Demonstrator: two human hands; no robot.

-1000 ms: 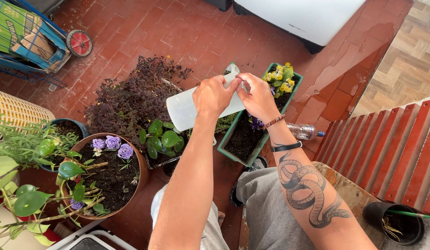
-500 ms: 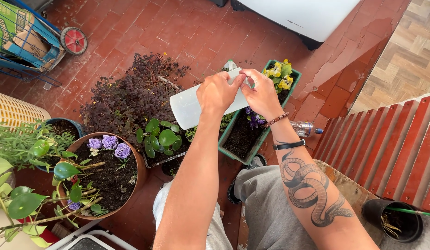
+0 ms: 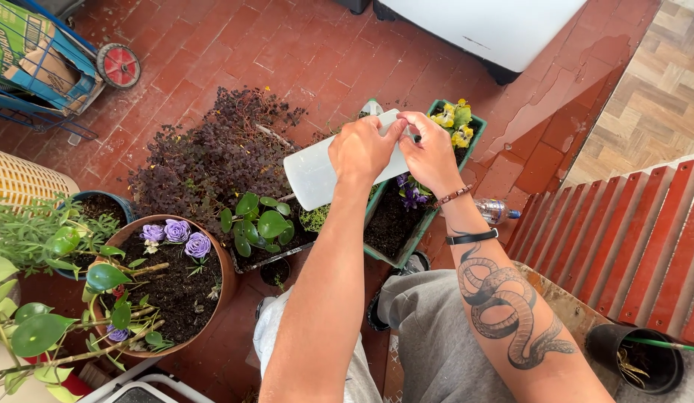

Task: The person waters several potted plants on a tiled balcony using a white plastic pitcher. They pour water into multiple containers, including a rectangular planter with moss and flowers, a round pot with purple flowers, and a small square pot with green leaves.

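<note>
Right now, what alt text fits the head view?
Both hands, left hand and right hand, hold a white plastic bottle sideways above a green planter with yellow flowers, among potted plants on a red tile floor.

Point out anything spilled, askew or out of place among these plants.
A clear plastic bottle lies on its side on the tiles beside the green planter box. The tile floor shows a dark wet patch near the white appliance. Both hands hold a white bottle tilted nearly flat.
</note>
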